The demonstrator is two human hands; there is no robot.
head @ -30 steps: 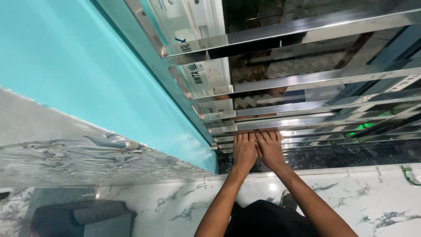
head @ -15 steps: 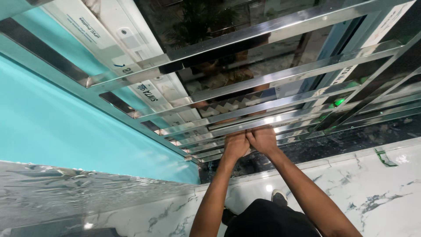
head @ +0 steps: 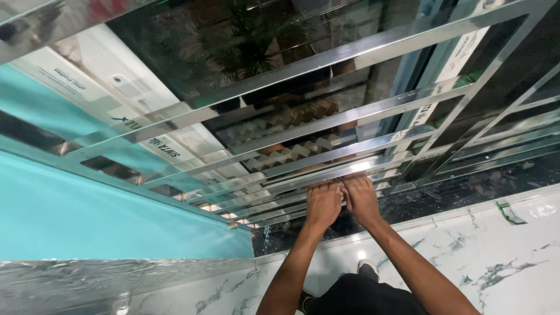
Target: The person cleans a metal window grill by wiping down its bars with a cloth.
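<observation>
A polished steel grille (head: pixel 350 58) of long horizontal bars covers a window. My left hand (head: pixel 322 205) and my right hand (head: pixel 361 200) sit side by side near its bottom, fingers curled over one of the lowest steel bars (head: pixel 280 192). Their fingertips meet at the bar. Whether something thin is pinched between them I cannot tell. Both forearms reach up from the lower edge of the view.
A teal wall (head: pixel 87 210) runs along the left of the grille. A black stone sill (head: pixel 455 198) lies under the bars, above white marble tiles (head: pixel 496 251) with a green scrap (head: pixel 507 213). My shoe (head: pixel 367 268) stands below. A white labelled frame (head: pixel 134 111) shows behind the bars.
The view has swung up and left along the grille. My hands, flat on the bars a second ago, have curled their fingers over one low bar and stay close together.
</observation>
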